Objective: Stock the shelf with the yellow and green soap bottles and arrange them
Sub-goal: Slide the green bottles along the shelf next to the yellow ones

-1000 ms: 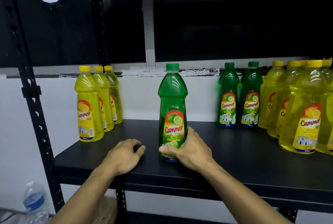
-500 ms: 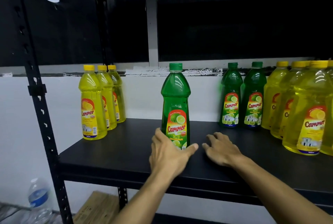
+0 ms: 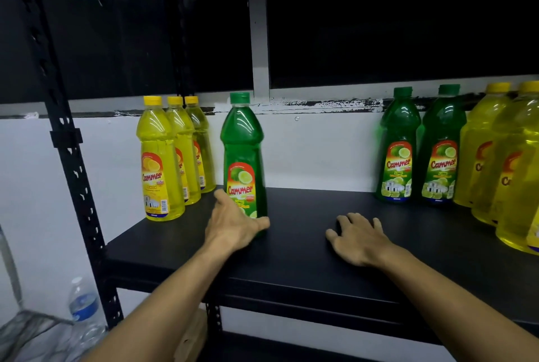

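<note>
- The left hand [image 3: 233,223], at centre left of the frame, is grasping the lower part of the lone green bottle [image 3: 243,154]: the thumb is lying across the front of its base and the fingers are passing round the left side, out of sight behind it.
- The lone green bottle is standing upright on the black shelf [image 3: 306,262], just right of the three yellow bottles [image 3: 169,157] that are lining up front to back at left of centre.
- The right hand [image 3: 357,237], at lower centre right, is lying released, palm down with fingers loosely spread, resting on the shelf surface and holding nothing; it is sitting well apart from the lone green bottle.
- Two green bottles [image 3: 420,148] are standing side by side near the back wall at right of centre.
- More yellow bottles [image 3: 501,163] are crowding the right edge of the frame, just beside the two green bottles, and are being cut off by the border.
- A clear water bottle [image 3: 83,307] is showing in the lower left corner, below shelf level.
</note>
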